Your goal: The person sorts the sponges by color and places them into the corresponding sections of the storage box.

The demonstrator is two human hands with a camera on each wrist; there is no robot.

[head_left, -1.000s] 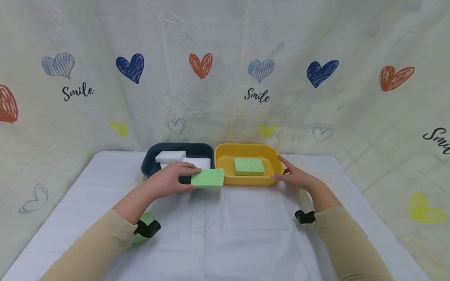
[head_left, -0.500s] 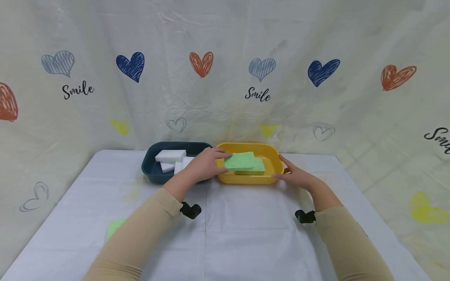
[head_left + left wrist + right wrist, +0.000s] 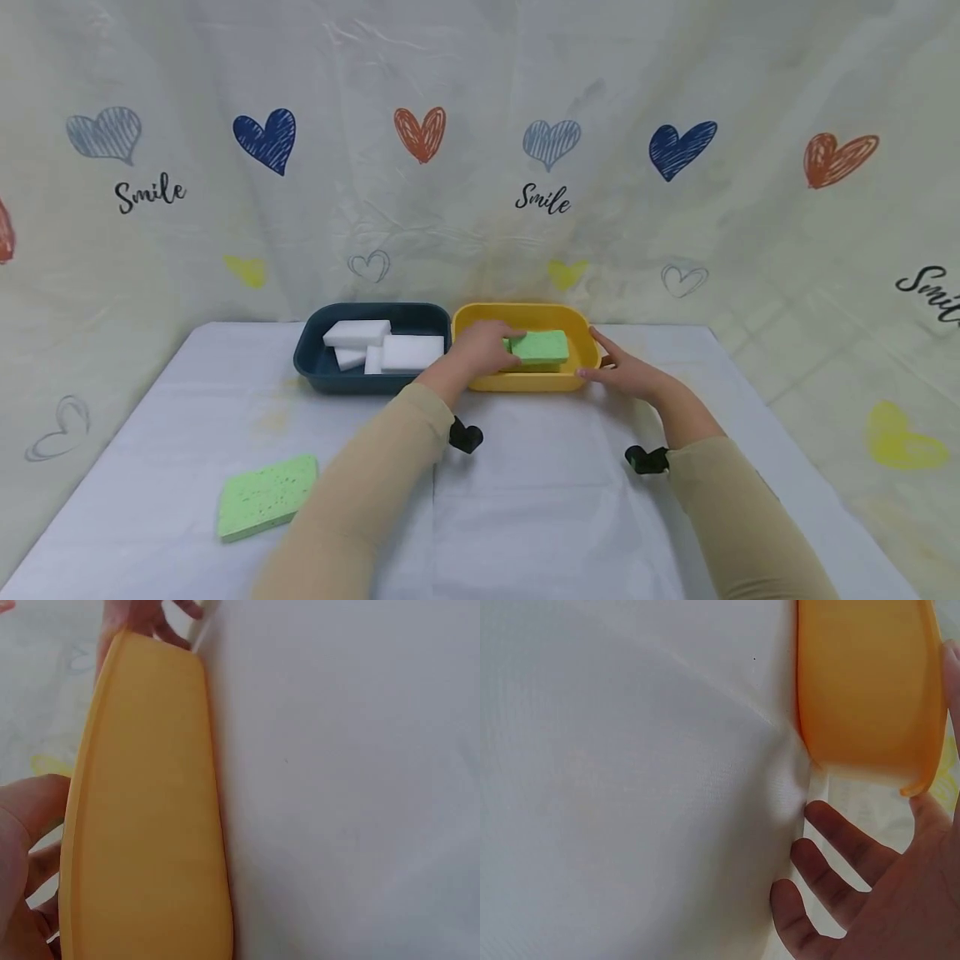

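Note:
My left hand (image 3: pixel 483 346) reaches into the yellow tray (image 3: pixel 517 382), pinching the left end of a green sponge (image 3: pixel 540 346) between thumb and fingers. That sponge lies over another green sponge, mostly hidden beneath it. My right hand (image 3: pixel 633 375) holds the tray's right end, thumb near the front corner and index finger at the side; its other fingers (image 3: pixel 840 889) spread apart below the rim in the right wrist view. From the left wrist, the tray's front wall (image 3: pixel 150 795) hides the sponges, and part of the left hand (image 3: pixel 30 847) shows beside the rim.
A dark teal tray (image 3: pixel 352 383) with several white sponges (image 3: pixel 412 353) stands against the yellow tray's left side. Nearer, a third green sponge (image 3: pixel 266 498) lies on the white-covered table (image 3: pixel 525 517), beside my left sleeve (image 3: pixel 360 492). A curtain printed with hearts (image 3: pixel 450 208) hangs behind.
My left hand has carried the green sponge rightward from in front of the trays into the yellow tray, onto the other sponge. My right hand has stayed at the tray's right end.

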